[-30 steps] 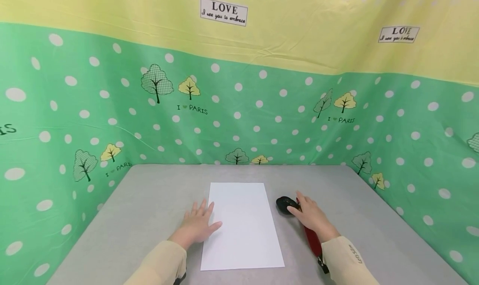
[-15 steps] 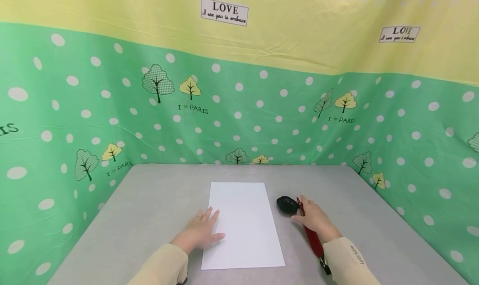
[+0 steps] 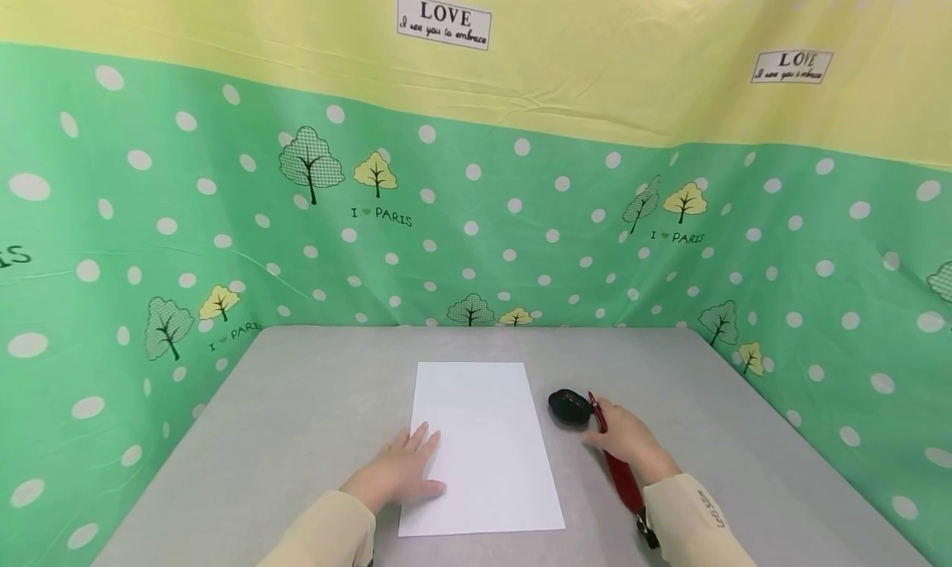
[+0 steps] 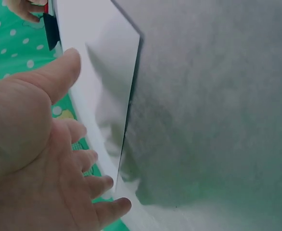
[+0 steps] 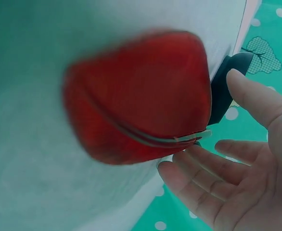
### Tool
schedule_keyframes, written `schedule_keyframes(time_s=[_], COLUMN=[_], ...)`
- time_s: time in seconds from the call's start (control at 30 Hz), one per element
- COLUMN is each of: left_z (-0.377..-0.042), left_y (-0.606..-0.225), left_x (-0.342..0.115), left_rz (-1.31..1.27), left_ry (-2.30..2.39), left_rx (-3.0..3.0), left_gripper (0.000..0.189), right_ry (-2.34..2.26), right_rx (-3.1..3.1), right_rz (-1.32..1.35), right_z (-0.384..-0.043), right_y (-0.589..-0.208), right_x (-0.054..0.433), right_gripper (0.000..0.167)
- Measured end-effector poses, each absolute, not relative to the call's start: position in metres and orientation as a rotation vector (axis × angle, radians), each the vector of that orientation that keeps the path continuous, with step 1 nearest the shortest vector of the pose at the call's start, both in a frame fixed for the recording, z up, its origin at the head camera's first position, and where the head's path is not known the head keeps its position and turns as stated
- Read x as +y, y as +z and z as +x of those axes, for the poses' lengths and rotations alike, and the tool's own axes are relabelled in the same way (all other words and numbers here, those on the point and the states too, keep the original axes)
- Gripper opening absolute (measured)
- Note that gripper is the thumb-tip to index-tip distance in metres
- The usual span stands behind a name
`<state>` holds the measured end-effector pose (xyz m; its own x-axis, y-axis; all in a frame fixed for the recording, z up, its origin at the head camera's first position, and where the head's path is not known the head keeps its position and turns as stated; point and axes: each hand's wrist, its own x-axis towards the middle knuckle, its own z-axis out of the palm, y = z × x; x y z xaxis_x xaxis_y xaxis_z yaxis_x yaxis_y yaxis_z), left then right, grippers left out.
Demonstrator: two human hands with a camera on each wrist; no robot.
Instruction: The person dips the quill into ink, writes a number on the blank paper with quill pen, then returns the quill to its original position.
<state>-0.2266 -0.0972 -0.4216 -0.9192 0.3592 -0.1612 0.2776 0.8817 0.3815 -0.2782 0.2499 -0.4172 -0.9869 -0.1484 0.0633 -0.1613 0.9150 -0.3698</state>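
Note:
A white sheet of paper (image 3: pixel 487 468) lies on the grey table. My left hand (image 3: pixel 402 472) is spread over its left edge. In the left wrist view, the thumb and fingers of the left hand (image 4: pixel 40 144) are apart, and a shadow falls on the paper. My right hand (image 3: pixel 628 443) is over a long red object (image 3: pixel 623 480) with a black piece at its near end. In the right wrist view, the right hand (image 5: pixel 242 163) has its fingers loosely bent beside the red object (image 5: pixel 146 96). A black rounded object (image 3: pixel 570 407) lies left of the right hand.
The grey table (image 3: pixel 320 385) is bordered by a green and yellow patterned curtain (image 3: pixel 476 178) at the back and both sides. The black and red objects lie to the right of the paper.
My left hand has moved slightly nearer and to the right, along the paper's left edge. The right hand has drawn back slightly from the black object. Paper and objects stay put.

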Motion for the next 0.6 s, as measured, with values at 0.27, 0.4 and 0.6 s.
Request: schedule_keyframes(time_s=[0.27,0.4,0.6], left_z=[-0.2238,-0.2240,-0.2241], left_y=[-0.4204,-0.4218,-0.4229], left_x=[-0.0942,-0.0923,-0.0918], left_rz=[0.472,0.449,0.440], left_ry=[0.510,0.494,0.467], left_rx=[2.800,2.795,2.794], left_gripper=[0.074,0.073,0.072], right_ry=[0.546,0.517,0.507], right_rx=[-3.047,-3.061,-3.046], right_rz=[0.241,0.239,0.269], right_z=[-0.2810,-0.2820,-0.2832], right_y=[-0.4179,-0.4186,-0.4200], right_x=[0.2494,0.2492,0.2490], right_gripper=[0.068,0.066,0.053])
